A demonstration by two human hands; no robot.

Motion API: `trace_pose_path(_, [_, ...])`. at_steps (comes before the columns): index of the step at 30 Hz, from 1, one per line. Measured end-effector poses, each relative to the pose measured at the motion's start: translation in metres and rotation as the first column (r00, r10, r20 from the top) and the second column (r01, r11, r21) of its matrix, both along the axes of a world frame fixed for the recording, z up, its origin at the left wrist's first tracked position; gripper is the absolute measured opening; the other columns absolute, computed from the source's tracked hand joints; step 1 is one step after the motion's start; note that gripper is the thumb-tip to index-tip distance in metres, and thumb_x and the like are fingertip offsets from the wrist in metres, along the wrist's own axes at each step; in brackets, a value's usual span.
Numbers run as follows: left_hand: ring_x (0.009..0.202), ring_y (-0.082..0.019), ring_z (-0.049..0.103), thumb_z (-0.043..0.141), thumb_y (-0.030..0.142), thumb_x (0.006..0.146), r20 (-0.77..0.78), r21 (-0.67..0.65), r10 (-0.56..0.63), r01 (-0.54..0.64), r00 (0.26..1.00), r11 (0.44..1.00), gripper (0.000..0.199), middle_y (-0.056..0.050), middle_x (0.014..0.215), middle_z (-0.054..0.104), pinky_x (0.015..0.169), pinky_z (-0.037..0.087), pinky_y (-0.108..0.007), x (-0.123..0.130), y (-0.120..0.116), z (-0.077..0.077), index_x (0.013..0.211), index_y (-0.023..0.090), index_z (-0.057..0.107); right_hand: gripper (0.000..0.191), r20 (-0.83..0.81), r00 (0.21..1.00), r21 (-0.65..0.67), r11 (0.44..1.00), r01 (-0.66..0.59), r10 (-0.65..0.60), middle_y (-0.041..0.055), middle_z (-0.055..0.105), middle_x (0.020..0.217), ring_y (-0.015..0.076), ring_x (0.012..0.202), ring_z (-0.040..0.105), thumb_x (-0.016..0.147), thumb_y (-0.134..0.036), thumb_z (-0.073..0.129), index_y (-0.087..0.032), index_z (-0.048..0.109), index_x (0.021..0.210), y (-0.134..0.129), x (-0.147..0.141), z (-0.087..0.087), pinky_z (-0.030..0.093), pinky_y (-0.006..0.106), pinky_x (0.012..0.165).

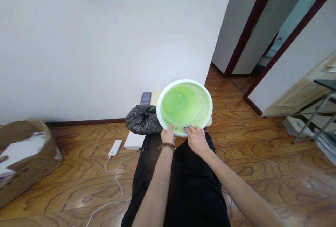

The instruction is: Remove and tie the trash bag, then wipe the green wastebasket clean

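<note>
A round light-green plastic colander (pixel 195 103) with a white rim is tilted toward me above my lap; its wall has rows of small holes. My left hand (pixel 168 136) grips the near-left rim, thumb over the inside edge. It wears a beaded bracelet (pixel 167 146). At the near-right rim, my right hand (pixel 196 139) has its fingers bent inside the colander, pressing a small bluish-grey piece (pixel 187 128), possibly cloth, against the perforated wall. The fingers hide most of that piece. Left of the colander, a tied black plastic bag (pixel 143 120) touches or nearly touches its rim.
A phone-like device (pixel 146 98) lies behind the bag, by the wall. A white box (pixel 133 141) sits below it. On the wooden floor lie a white power strip (pixel 115 147) with cord and a cardboard box (pixel 34 160) of papers. A metal-legged stool (pixel 312 122) stands right.
</note>
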State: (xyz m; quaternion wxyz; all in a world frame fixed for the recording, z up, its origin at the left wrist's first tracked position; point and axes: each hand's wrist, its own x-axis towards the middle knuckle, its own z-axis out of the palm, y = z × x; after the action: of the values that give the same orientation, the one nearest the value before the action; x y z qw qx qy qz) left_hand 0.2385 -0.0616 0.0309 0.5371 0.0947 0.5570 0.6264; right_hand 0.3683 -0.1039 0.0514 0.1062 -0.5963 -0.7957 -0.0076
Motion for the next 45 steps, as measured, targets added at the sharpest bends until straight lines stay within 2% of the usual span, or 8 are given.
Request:
trace_pose_path(7, [0.073,-0.020,0.066,0.061,0.015,0.067,0.024,0.010,0.002,-0.003,1.000,1.000,0.030,-0.010,0.084,0.067,0.066,0.054,-0.036,0.005,0.000,0.000,0.096,0.011,0.063,0.039,0.008,0.983,0.054,0.981,0.185,-0.186,0.0088,0.052,0.123,0.0255,0.109,0.037,0.087,-0.019,0.036,-0.022,0.055,0.121,0.014,0.019,0.006,0.026,0.038,0.086])
trace_pose_path(13, [0.068,-0.020,0.066,0.061,0.016,0.067,-0.009,0.005,0.023,-0.022,1.000,1.000,0.027,-0.010,0.082,0.067,0.063,0.054,-0.035,0.012,0.000,-0.013,0.093,0.010,0.063,0.047,-0.026,0.997,-0.053,0.996,0.069,-0.071,0.0108,0.051,0.123,0.0251,0.105,0.039,0.084,-0.020,0.040,-0.020,0.046,0.130,-0.007,-0.021,-0.002,0.028,0.035,0.084])
trace_pose_path(20, [0.074,-0.022,0.066,0.060,0.017,0.069,0.028,0.028,-0.011,0.011,1.000,1.000,0.028,-0.010,0.085,0.068,0.065,0.053,-0.035,0.013,0.001,-0.011,0.097,0.010,0.063,0.041,0.007,1.000,0.062,0.998,0.002,-0.003,0.0072,0.053,0.119,0.0230,0.106,0.037,0.086,-0.016,0.037,-0.024,0.050,0.124,0.002,-0.001,0.002,0.025,0.035,0.088])
trace_pose_path(24, [0.085,-0.023,0.064,0.067,0.019,0.066,-0.241,0.037,-0.055,0.066,0.969,0.997,0.027,-0.011,0.086,0.068,0.072,0.052,-0.032,0.001,0.000,-0.005,0.092,0.011,0.065,0.036,0.017,0.998,0.088,0.994,-0.062,0.061,0.0062,0.056,0.115,0.0224,0.104,0.038,0.089,-0.018,0.036,-0.024,0.054,0.120,0.011,0.010,0.001,0.023,0.035,0.089])
trace_pose_path(28, [0.093,-0.025,0.062,0.067,0.030,0.067,-0.587,0.020,-0.038,0.061,0.809,0.998,0.026,-0.011,0.088,0.069,0.080,0.048,-0.032,-0.016,-0.003,0.010,0.088,0.014,0.067,0.036,0.005,0.998,0.123,0.991,-0.060,0.060,0.0045,0.057,0.114,0.0224,0.105,0.037,0.088,-0.015,0.035,-0.025,0.055,0.117,0.017,0.023,0.000,0.023,0.036,0.090])
trace_pose_path(31, [0.094,-0.024,0.062,0.063,0.031,0.071,-0.693,0.008,-0.045,0.071,0.720,0.997,0.026,-0.010,0.090,0.069,0.082,0.047,-0.032,-0.022,-0.004,0.017,0.090,0.015,0.067,0.037,0.002,0.999,0.131,0.991,-0.042,0.042,0.0044,0.057,0.114,0.0231,0.105,0.037,0.086,-0.012,0.036,-0.025,0.057,0.114,0.019,0.032,0.002,0.023,0.037,0.090])
trace_pose_path(40, [0.078,-0.019,0.064,0.062,0.018,0.067,-0.488,0.028,-0.025,0.044,0.873,0.999,0.017,-0.005,0.072,0.067,0.074,0.051,-0.032,-0.011,-0.001,0.002,0.083,0.013,0.067,0.042,-0.039,0.996,0.060,0.995,-0.073,0.076,0.0074,0.053,0.120,0.0241,0.104,0.040,0.084,-0.024,0.044,-0.022,0.049,0.125,-0.006,-0.003,-0.005,0.026,0.036,0.086])
trace_pose_path(45, [0.075,-0.017,0.064,0.063,0.013,0.064,-0.405,0.087,0.001,0.037,0.914,0.996,0.022,-0.006,0.075,0.067,0.072,0.051,-0.032,-0.011,0.001,-0.006,0.086,0.013,0.065,0.038,-0.016,0.996,0.104,0.991,0.087,-0.086,0.0094,0.057,0.114,0.0241,0.104,0.041,0.094,-0.032,0.028,-0.021,0.055,0.118,0.004,0.016,0.001,0.024,0.039,0.087])
